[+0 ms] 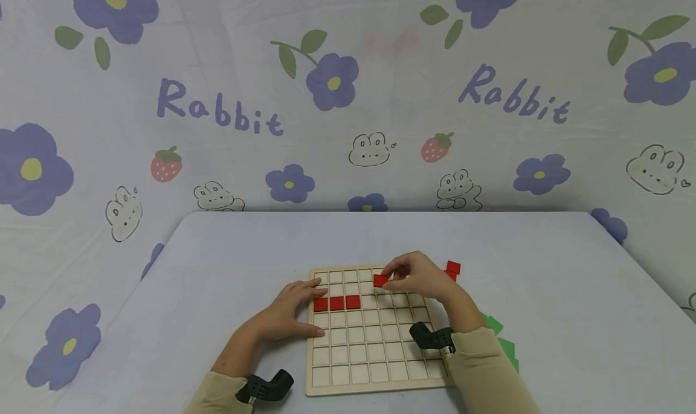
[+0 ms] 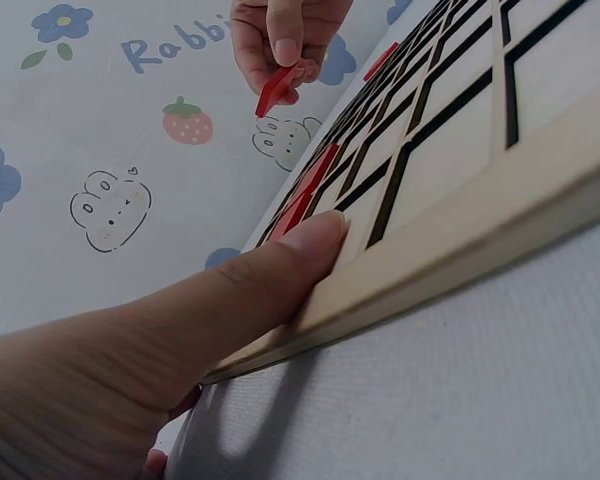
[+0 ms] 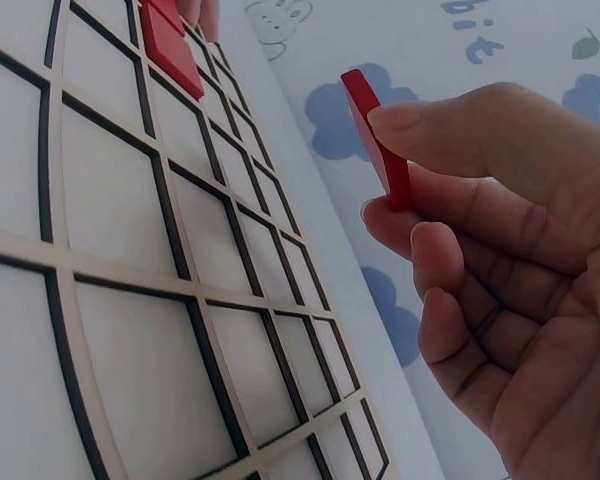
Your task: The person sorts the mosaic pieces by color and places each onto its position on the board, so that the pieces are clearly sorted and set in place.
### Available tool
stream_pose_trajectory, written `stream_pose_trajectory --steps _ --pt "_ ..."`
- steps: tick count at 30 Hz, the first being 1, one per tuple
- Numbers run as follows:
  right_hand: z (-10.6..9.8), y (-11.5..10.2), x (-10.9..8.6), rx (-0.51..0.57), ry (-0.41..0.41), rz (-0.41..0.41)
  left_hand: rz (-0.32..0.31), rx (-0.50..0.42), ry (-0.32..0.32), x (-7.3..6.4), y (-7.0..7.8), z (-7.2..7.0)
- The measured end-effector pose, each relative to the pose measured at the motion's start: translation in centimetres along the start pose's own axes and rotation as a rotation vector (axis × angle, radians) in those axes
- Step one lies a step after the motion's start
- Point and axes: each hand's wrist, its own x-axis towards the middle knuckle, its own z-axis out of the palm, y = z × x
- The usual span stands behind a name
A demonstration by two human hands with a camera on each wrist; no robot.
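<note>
A wooden grid board lies on the table, its square cells divided by thin raised strips. Three red square tiles sit side by side in one row at its left side. My left hand rests on the board's left edge with fingers spread; in the left wrist view its thumb lies across the rim. Over the far part of the board, my right hand pinches another red tile between thumb and forefinger. The right wrist view shows that tile raised above the grid, tilted on edge.
More red tiles lie beyond the board's far right corner. Several green tiles are on the table right of the board, partly hidden by the right sleeve. A printed cloth hangs behind the white table.
</note>
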Motion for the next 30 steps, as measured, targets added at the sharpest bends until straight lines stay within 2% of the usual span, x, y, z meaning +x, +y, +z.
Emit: stream_pose_trajectory --steps 11,24,30 --pt "1.1 -0.5 0.4 0.013 -0.031 0.010 -0.002 -0.010 0.002 -0.1 0.1 -0.1" --pt "2.4 -0.3 0.4 -0.060 -0.079 -0.021 -0.011 -0.013 -0.001 -0.1 0.3 -0.1" --pt "2.7 -0.3 0.4 -0.068 -0.086 -0.009 -0.003 -0.011 -0.001 -0.3 0.4 -0.2"
